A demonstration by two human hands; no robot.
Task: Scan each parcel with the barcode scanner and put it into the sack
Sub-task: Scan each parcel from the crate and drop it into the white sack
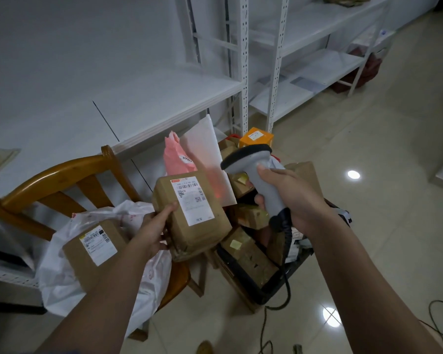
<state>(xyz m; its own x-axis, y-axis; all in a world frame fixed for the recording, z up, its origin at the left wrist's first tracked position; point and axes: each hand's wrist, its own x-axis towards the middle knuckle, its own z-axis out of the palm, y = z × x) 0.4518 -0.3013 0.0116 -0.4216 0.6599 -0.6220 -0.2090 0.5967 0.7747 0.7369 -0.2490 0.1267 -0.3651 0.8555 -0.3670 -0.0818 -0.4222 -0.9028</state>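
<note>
L hand [152, 229] grips parcel [189, 213], R hand [289, 198] grips scanner [258, 175], sack [62, 272] on chair [49, 180] edge.

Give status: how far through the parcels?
Done: one labelled brown parcel lies in the white plastic sack on the wooden chair. In hand: left hand holds a brown box, right hand aims the grey scanner. Left: parcel pile.

parcel [189, 215]: matt brown paper | chair [49, 180]: glossy wood | floor [368, 154]: glossy tile | scanner [264, 180]: grey plastic
</note>
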